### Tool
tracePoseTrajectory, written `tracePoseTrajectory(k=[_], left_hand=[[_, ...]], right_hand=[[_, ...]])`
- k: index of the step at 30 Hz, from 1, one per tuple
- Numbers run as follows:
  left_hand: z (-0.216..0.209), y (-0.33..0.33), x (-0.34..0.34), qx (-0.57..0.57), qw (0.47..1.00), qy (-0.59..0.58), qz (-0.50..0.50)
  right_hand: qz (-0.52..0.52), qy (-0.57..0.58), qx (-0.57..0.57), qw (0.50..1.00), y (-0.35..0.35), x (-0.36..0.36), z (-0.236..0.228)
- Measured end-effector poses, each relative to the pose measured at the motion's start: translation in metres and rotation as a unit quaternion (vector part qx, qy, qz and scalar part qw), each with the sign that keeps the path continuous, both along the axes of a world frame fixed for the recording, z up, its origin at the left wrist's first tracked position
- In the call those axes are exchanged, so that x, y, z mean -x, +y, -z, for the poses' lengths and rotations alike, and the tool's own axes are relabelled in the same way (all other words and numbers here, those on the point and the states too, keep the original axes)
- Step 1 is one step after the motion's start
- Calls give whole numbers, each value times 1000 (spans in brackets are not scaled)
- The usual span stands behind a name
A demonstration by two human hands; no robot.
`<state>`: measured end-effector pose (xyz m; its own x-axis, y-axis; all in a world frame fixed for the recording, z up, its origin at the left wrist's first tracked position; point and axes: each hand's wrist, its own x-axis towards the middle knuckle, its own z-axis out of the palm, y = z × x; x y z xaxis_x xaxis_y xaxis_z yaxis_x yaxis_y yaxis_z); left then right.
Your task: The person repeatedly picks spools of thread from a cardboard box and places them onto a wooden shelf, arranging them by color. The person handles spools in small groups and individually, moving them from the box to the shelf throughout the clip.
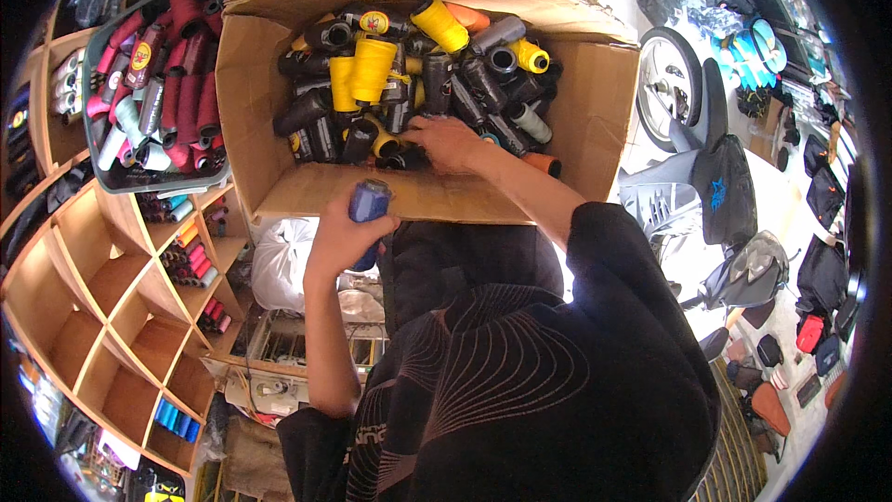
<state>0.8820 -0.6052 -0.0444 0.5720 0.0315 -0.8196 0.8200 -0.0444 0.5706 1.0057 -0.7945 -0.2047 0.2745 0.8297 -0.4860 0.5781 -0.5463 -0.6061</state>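
Observation:
In my left hand [333, 240] is a blue thread spool [370, 201], gripped upright just outside the near edge of a large cardboard box [423, 200]. My right hand [444, 142] reaches down into the box among the spools, its fingertips partly hidden between dark ones. Black spools [469, 98] lie heaped at all angles there. Mixed with them are yellow spools [373, 70], a few orange ones [542, 164] and a grey-green one [531, 123]. Whether the right fingers have hold of a spool cannot be made out.
Left of the box stands a dark crate [111, 172] full of maroon spools. Wooden cubby shelves [98, 316] with coloured spools fill the lower left. A white plastic bag [282, 265] sits below the box. To the right are a motorbike [720, 181] and bags on the floor.

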Motion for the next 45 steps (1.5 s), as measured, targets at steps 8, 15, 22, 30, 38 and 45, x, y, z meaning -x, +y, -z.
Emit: tracePoseTrajectory(k=[8, 15, 22, 30, 38, 45], left_hand=[[-10, 11, -54, 79, 987, -1, -138], [58, 6, -73, 13, 963, -95, -251], [87, 10, -48, -81, 934, -113, -329], [101, 6, -49, -217, 925, -172, -262], [97, -4, -48, -222, 918, -216, -247], [91, 12, -41, -134, 903, -185, -363]], right_hand=[[81, -60, 21, 995, -28, 25, 22], [229, -15, 79, 970, -63, -11, -36], [265, -286, 219, 895, -88, -62, -61], [61, -89, -110, 988, 32, 1, -11], [-100, -102, -34, 989, 37, 30, 26], [248, 61, -40, 966, -23, -10, 5]])
